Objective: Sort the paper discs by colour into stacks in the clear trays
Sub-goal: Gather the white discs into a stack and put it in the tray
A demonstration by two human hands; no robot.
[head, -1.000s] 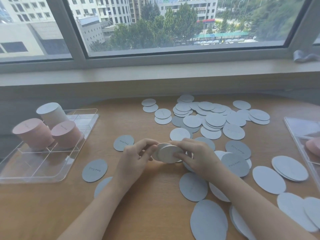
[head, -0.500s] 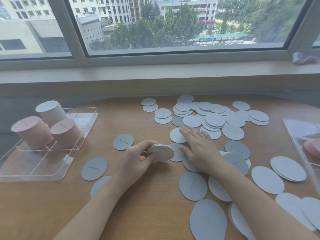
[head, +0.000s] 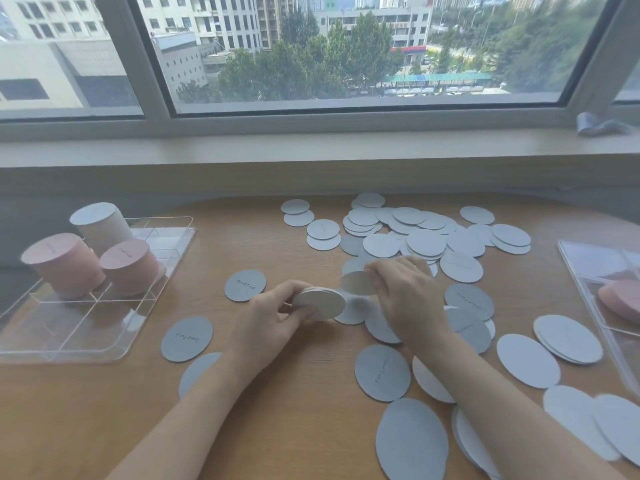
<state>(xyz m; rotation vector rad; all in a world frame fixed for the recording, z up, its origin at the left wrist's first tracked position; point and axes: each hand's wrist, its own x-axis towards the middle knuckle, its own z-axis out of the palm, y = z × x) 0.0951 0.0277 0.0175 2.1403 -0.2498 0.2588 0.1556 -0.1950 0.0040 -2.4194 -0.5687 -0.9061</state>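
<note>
My left hand point(head: 273, 315) grips a thin stack of pale grey discs point(head: 320, 301) just above the table's middle. Right of it, my right hand point(head: 407, 292) pinches a single pale disc point(head: 356, 282), lifted off the table and tilted toward the stack. Several grey-blue and pale discs lie scattered over the wooden table, with a dense heap point(head: 415, 233) at the back. The clear tray point(head: 86, 327) on the left holds two pink stacks point(head: 62, 265) and one whitish stack point(head: 100, 223). A second clear tray point(head: 602, 268) at the right edge holds a pink stack point(head: 620, 299).
A window sill point(head: 311, 154) and wall run behind the table. Loose grey discs point(head: 381, 372) lie close around both forearms and along the front right. Bare wood shows in front of the left tray point(head: 86, 410).
My right hand let go of the stack, reached back to the pile and picked up a single disc, which it now carries toward the stack. My left hand stayed almost still.
</note>
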